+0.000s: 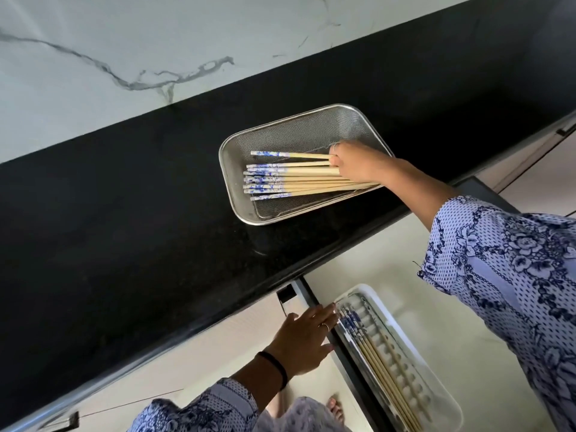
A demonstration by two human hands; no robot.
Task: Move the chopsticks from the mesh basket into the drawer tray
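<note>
A steel mesh basket (240, 169) sits on the black countertop and holds several bamboo chopsticks (296, 179) with blue-and-white patterned ends pointing left. My right hand (355, 162) reaches into the basket, its fingers closed around the plain ends of the upper chopsticks. Below the counter edge an open drawer holds a white ridged tray (414, 350) with a few chopsticks (374, 353) lying in it lengthwise. My left hand (304, 338) rests flat with fingers spread on the drawer's dark front edge, fingertips next to the tray's patterned chopstick ends.
The black countertop (124, 229) runs diagonally, backed by a white marble wall (124, 51). Cream cabinet fronts (218, 369) lie under the counter, with another drawer handle (565, 130) at the right. My bare foot (335, 406) shows on the floor below.
</note>
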